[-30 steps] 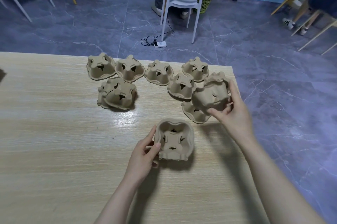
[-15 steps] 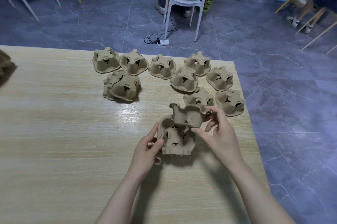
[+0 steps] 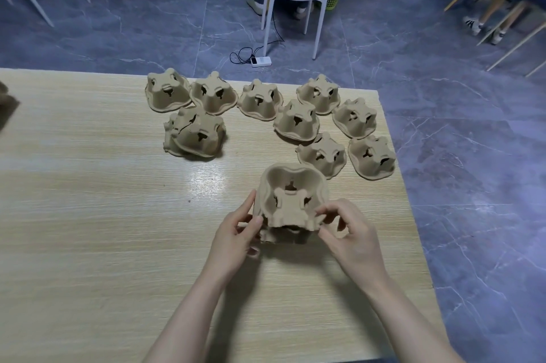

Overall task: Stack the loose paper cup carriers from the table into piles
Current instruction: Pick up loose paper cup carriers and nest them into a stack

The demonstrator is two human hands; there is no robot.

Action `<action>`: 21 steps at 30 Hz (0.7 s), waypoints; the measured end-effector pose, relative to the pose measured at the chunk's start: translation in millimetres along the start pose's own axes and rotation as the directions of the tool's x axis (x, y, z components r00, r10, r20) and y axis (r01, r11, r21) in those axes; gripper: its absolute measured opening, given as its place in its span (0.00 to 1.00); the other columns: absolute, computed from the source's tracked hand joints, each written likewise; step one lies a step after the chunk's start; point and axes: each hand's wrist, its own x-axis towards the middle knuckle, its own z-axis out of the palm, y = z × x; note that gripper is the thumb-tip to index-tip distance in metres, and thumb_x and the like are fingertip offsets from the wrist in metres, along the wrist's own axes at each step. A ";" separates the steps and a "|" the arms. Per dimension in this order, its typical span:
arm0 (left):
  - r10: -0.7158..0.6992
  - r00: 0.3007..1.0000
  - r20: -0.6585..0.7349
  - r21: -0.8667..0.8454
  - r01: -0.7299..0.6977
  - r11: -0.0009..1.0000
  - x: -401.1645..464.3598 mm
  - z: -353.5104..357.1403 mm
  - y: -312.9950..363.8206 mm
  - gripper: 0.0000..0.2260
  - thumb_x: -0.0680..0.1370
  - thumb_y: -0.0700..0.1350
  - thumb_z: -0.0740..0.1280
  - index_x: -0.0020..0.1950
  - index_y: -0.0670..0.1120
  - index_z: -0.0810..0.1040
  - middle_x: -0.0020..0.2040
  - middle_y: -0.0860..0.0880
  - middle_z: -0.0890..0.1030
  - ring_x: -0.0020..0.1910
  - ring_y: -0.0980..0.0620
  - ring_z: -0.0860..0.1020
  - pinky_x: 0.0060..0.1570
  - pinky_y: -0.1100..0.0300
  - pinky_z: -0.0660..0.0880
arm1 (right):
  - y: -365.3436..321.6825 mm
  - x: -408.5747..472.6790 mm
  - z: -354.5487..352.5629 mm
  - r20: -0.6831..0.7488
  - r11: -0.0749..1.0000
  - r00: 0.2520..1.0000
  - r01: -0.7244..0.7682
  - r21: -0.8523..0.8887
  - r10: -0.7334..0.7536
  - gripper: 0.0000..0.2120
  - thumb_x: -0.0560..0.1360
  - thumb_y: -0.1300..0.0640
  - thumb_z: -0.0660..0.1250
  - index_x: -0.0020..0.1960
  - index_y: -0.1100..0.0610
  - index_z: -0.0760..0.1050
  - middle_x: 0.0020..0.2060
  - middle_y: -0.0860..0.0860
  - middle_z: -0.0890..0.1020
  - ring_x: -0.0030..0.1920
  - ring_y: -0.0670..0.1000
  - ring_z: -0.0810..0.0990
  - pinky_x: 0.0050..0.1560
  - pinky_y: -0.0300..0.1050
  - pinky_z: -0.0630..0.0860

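Grip: left hand [image 3: 236, 232] and right hand [image 3: 351, 232] both pinch the near rim of the nested carriers [image 3: 291, 203] — thumb against fingers on either side.
Why held so: likely to square the top carrier into the one beneath; pinching opposite sides steadies both.
Where: pile sits on the table [image 3: 88, 215], open side up, near the front.
Pose: both forearms reach forward, wrists converging, fingers curled.
Remaining: loose carriers [image 3: 298, 123] lie upside down beyond — a tilted pair [image 3: 196, 133] to the left.
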 end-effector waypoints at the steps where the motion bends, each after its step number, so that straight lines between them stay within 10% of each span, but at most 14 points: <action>1: 0.010 1.000 -0.003 0.010 -0.010 1.000 0.3 0.5 -1.7 0.22 0.81 0.46 0.66 0.73 0.61 0.67 0.53 0.49 0.82 0.39 0.58 0.80 0.38 0.55 0.79 | 1.1 -2.5 2.1 0.006 1.000 1.000 0.013 -0.021 -0.012 0.07 0.69 0.50 0.65 0.47 0.48 0.77 0.42 0.39 0.79 0.44 0.44 0.78 0.41 0.31 0.68; 6: 0.023 0.999 -0.031 0.023 -0.022 0.999 0.5 2.6 -1.8 0.18 0.82 0.52 0.60 0.73 0.60 0.69 0.55 0.62 0.80 0.52 0.48 0.81 0.45 0.47 0.81 | 7.8 -12.4 5.7 0.040 0.997 0.998 0.044 -0.060 -0.042 0.07 0.72 0.54 0.66 0.49 0.50 0.79 0.43 0.41 0.80 0.45 0.43 0.77 0.43 0.35 0.71; 9: 0.032 0.999 -0.022 0.020 -0.031 0.999 0.0 2.0 -1.4 0.18 0.83 0.54 0.55 0.72 0.58 0.70 0.69 0.59 0.74 0.68 0.61 0.71 0.64 0.67 0.70 | 12.9 -16.8 4.6 0.060 0.995 0.997 0.063 -0.080 -0.058 0.08 0.75 0.60 0.69 0.54 0.51 0.80 0.44 0.42 0.79 0.46 0.43 0.77 0.44 0.38 0.73; 12: 0.019 1.000 0.006 0.030 -0.019 0.999 0.5 1.6 -0.1 0.19 0.83 0.55 0.53 0.73 0.57 0.70 0.72 0.58 0.72 0.70 0.65 0.66 0.60 0.76 0.61 | 15.5 -18.9 2.2 0.061 0.995 0.997 0.050 -0.083 -0.045 0.13 0.75 0.65 0.69 0.55 0.51 0.80 0.45 0.42 0.78 0.47 0.43 0.77 0.43 0.36 0.73; 16: 0.025 1.000 0.014 -0.001 -0.025 1.000 4.1 0.9 -4.1 0.16 0.79 0.65 0.58 0.65 0.69 0.73 0.71 0.59 0.73 0.71 0.55 0.70 0.69 0.52 0.69 | 19.7 -19.9 1.1 0.091 0.997 0.996 0.011 -0.076 -0.004 0.16 0.75 0.69 0.66 0.54 0.49 0.80 0.45 0.40 0.77 0.48 0.45 0.77 0.38 0.37 0.73; 18: 0.027 1.000 0.012 0.009 -0.027 1.000 5.5 1.7 -5.9 0.23 0.74 0.71 0.59 0.68 0.69 0.71 0.66 0.58 0.77 0.64 0.50 0.77 0.62 0.44 0.75 | 21.8 -19.5 1.3 0.114 0.997 0.993 -0.014 -0.076 0.023 0.15 0.76 0.69 0.66 0.53 0.50 0.80 0.45 0.39 0.76 0.48 0.46 0.77 0.36 0.35 0.71; 21: 0.014 1.000 0.004 0.035 -0.014 0.999 7.1 3.3 -6.3 0.27 0.76 0.62 0.61 0.75 0.64 0.63 0.55 0.51 0.76 0.46 0.54 0.78 0.42 0.58 0.79 | 22.7 -14.8 0.5 0.134 0.996 0.990 -0.025 -0.088 0.037 0.13 0.76 0.68 0.66 0.51 0.50 0.81 0.44 0.39 0.75 0.46 0.45 0.77 0.37 0.30 0.69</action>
